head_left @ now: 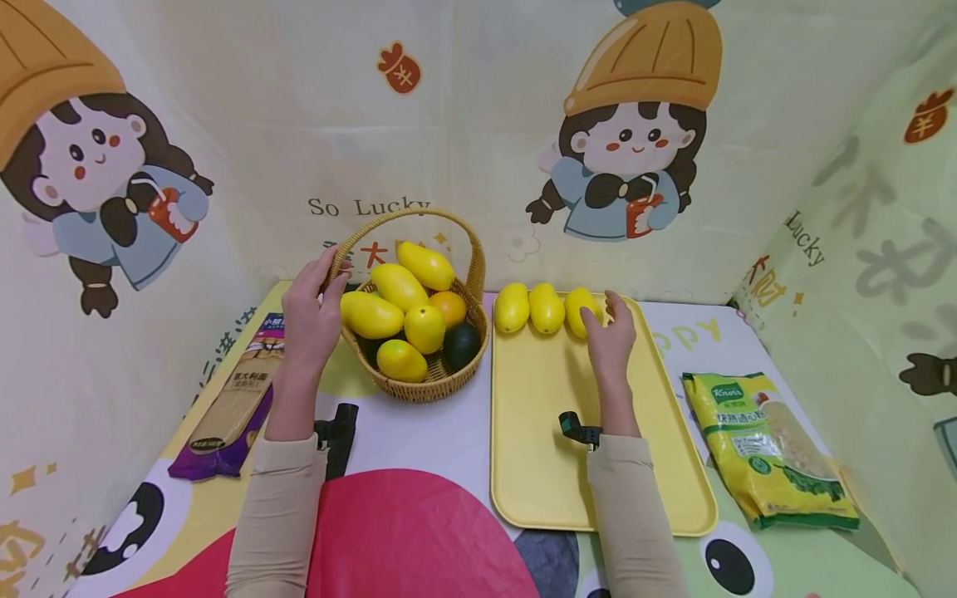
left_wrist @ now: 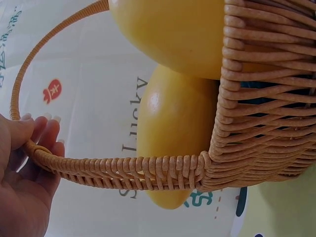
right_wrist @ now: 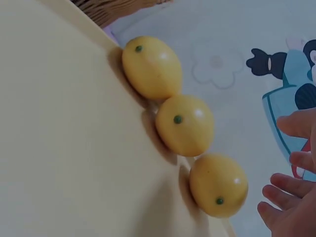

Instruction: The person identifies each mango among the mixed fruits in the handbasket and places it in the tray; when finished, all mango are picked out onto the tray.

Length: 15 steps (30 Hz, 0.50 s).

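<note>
My left hand (head_left: 310, 307) holds the handle of a wicker basket (head_left: 429, 389) on its left side; in the left wrist view its fingers curl round the woven handle (left_wrist: 108, 168). The basket is filled with several yellow fruits (head_left: 399, 286), an orange fruit (head_left: 449, 308) and a dark green one (head_left: 461, 345). Three yellow oval fruits (head_left: 547, 308) stand in a row along the far end of a yellow tray (head_left: 546, 448). Beside the rightmost fruit (right_wrist: 218, 185) is my right hand (head_left: 611, 336), fingers apart and holding nothing; the right wrist view shows a gap between them.
A purple-ended pack of noodles (head_left: 232, 399) lies left of the basket. On the right of the tray lies a yellow and green Knorr bag (head_left: 770, 448). A printed cloth wall (head_left: 478, 124) rises close behind the basket and tray.
</note>
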Tool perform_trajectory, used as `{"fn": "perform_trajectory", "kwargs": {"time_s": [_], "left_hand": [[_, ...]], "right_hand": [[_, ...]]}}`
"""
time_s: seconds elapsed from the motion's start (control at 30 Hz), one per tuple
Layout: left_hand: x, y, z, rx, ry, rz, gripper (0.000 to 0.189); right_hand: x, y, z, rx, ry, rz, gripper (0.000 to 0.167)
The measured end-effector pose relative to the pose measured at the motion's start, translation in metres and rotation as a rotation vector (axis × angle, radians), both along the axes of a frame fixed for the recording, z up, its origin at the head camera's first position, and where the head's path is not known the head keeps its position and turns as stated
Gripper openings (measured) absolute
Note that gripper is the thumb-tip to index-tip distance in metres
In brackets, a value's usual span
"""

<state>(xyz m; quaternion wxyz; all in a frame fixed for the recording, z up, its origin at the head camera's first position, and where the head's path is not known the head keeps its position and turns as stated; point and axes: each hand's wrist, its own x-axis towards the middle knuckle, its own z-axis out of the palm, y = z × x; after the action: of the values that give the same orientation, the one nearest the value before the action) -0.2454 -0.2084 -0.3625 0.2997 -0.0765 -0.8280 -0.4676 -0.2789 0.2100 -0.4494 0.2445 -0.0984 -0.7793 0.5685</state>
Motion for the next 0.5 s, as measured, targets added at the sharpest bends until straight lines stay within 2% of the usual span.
{"fn": "perform_trajectory", "kwargs": {"time_s": [0.13, 0.33, 0.5], "left_hand": [[0.000, 0.000, 0.001, -0.013, -0.008, 0.010, 0.045], [0.001, 0.000, 0.001, -0.018, -0.010, 0.010, 0.045], [0.000, -0.001, 0.001, -0.017, 0.001, 0.004, 0.045]], "right_hand": [[0.000, -0.006, 0.002, 0.026, 0.005, 0.058, 0.058], [0.000, -0.025, 0.008, 0.147, 0.028, 0.209, 0.058], [0.002, -0.046, 0.014, 0.190, 0.043, 0.307, 0.055]]}}
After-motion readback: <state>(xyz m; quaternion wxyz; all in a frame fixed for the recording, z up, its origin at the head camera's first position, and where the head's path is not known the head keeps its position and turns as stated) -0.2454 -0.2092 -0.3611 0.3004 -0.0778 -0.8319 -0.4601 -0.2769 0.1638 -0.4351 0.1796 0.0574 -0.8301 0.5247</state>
